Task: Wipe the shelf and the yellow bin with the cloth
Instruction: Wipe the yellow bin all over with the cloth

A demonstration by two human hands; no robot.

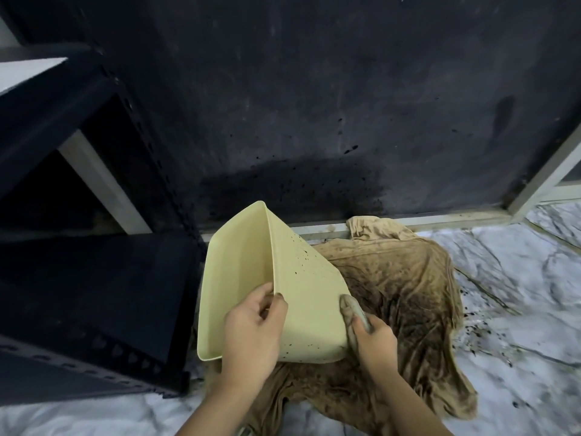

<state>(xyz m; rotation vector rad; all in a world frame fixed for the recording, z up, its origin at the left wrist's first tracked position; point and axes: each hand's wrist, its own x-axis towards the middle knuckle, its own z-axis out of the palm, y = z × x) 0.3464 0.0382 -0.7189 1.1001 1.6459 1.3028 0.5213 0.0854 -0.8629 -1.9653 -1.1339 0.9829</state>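
The pale yellow bin (242, 278) is tipped on its side above the floor, with dark specks on its outer wall. My left hand (254, 332) grips the bin's near corner edge. My right hand (371, 336) holds a bunched, dirty bit of the brown cloth (402, 287) and presses it against the bin's right side wall. The remainder of the cloth lies spread on the floor under and behind the bin, heavily soiled. The dark metal shelf (94, 294) stands at the left, its lower board next to the bin.
A dark wall panel (314, 105) with splash marks rises behind. A pale metal frame (408, 220) runs along its base and up at the right. The marble-patterned floor (518, 309) carries dark spatter to the right of the cloth.
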